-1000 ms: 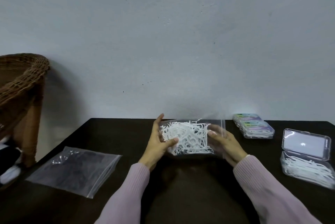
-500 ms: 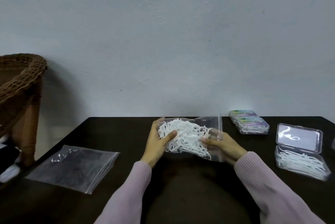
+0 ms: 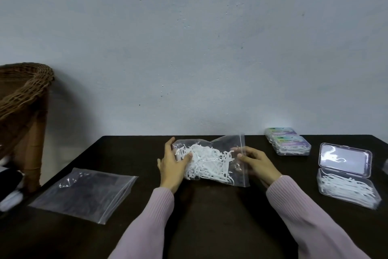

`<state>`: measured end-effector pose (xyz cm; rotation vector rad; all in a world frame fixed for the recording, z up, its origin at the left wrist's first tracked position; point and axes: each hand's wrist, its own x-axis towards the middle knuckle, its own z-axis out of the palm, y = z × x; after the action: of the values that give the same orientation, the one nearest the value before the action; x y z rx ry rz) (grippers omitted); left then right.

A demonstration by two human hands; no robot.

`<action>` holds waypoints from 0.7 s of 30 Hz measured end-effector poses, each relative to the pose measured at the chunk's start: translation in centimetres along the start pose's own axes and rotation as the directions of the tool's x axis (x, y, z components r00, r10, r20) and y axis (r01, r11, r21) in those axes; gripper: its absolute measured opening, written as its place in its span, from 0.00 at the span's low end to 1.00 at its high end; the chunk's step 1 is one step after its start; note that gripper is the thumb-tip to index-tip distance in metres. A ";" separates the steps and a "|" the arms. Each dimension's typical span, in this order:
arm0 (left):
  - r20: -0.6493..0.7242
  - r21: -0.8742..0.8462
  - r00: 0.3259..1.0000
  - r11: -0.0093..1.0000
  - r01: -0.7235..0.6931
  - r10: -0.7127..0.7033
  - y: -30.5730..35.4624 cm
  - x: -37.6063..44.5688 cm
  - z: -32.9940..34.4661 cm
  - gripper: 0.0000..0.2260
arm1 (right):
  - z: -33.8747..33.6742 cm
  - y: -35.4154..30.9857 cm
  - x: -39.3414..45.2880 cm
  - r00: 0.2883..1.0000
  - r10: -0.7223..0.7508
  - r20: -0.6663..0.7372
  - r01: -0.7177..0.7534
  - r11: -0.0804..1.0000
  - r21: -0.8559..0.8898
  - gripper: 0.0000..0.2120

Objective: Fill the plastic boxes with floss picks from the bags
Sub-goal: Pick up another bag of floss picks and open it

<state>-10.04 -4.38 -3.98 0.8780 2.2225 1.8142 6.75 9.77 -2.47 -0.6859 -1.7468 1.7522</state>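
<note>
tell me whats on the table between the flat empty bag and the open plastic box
In the head view, the bag of floss picks lies between the empty bag and the open box, held by the left hand and right hand.

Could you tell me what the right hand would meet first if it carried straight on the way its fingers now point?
The right hand points leftward at the bag of floss picks and already pinches its zip edge, so it would likely meet the picks first, then the left hand.

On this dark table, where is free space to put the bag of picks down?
Bare table lies near the front edge between the sleeves, and between the empty bag and the left hand. The right side is crowded: open box and stacked closed boxes.
</note>
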 end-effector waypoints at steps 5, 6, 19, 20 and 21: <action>-0.016 0.019 1.000 1.000 0.015 -0.014 -0.3 0.0 -0.1 0.30 | 0.1 -0.2 -0.4 0.999 -0.035 0.005 0.035 0.999 -0.003 0.10; -0.007 0.049 1.000 0.999 0.013 -0.012 -0.1 -0.2 0.0 0.31 | 0.2 -0.2 -0.4 0.999 -0.044 0.006 0.044 0.999 -0.002 0.10; 0.266 0.030 0.906 0.937 -0.348 0.328 4.6 -4.3 2.9 0.10 | 2.1 -1.5 -1.5 0.986 -0.069 0.150 0.052 0.992 0.116 0.08; 0.266 0.017 0.908 0.940 -0.341 0.324 4.7 -4.4 3.1 0.11 | 2.0 -1.4 -1.5 0.989 -0.074 0.131 0.059 0.992 0.115 0.07; 0.272 0.011 0.909 0.943 -0.332 0.316 4.7 -4.5 3.2 0.12 | 1.9 -1.4 -1.5 0.990 -0.072 0.120 0.058 0.992 0.116 0.07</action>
<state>-3.28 -3.53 -1.50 1.4853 2.0607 1.6368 6.53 7.31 -1.07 -0.4768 -1.7160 1.8664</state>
